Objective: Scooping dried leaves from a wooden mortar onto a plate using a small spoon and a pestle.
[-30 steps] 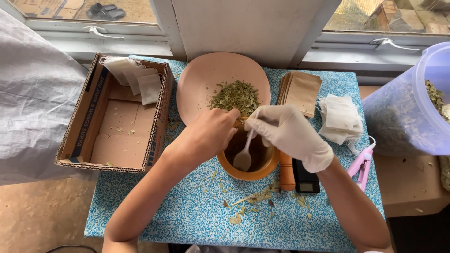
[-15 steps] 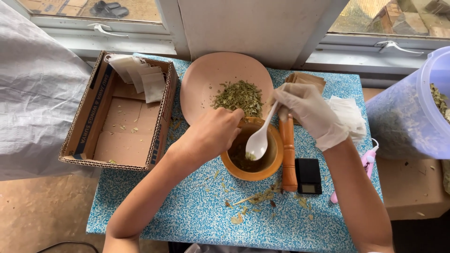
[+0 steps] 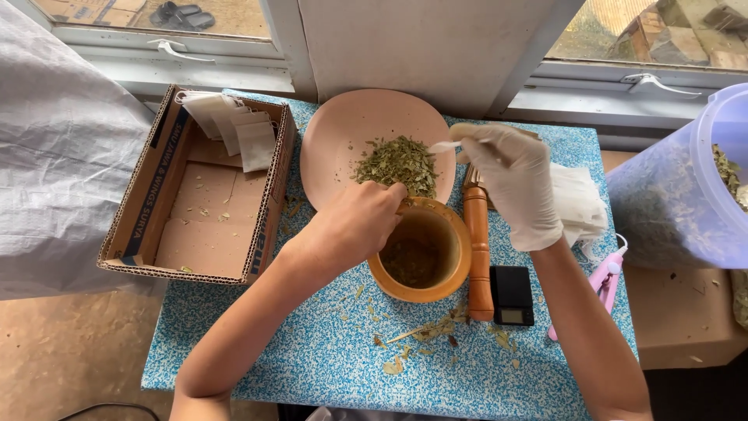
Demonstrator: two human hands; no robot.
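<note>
My bare left hand (image 3: 354, 226) grips the near-left rim of a wooden mortar (image 3: 421, 249) with ground herb at its bottom. My right hand (image 3: 514, 183), in a white glove, holds a white spoon (image 3: 446, 146) over the edge of a pink plate (image 3: 343, 132). A heap of crushed green leaves (image 3: 396, 164) lies on that plate, just left of the spoon's bowl. A wooden pestle (image 3: 478, 249) lies on the table right of the mortar.
A cardboard box (image 3: 195, 195) with paper sachets (image 3: 230, 125) stands at the left. A small black scale (image 3: 513, 295), white sachets (image 3: 580, 203) and a pink tool (image 3: 604, 281) lie at the right, beside a clear plastic tub (image 3: 686, 187). Leaf scraps dot the blue speckled table (image 3: 312, 351).
My right hand lifted the spoon out of the mortar and carried it up to the plate's leaf heap. The left hand stayed on the mortar's rim.
</note>
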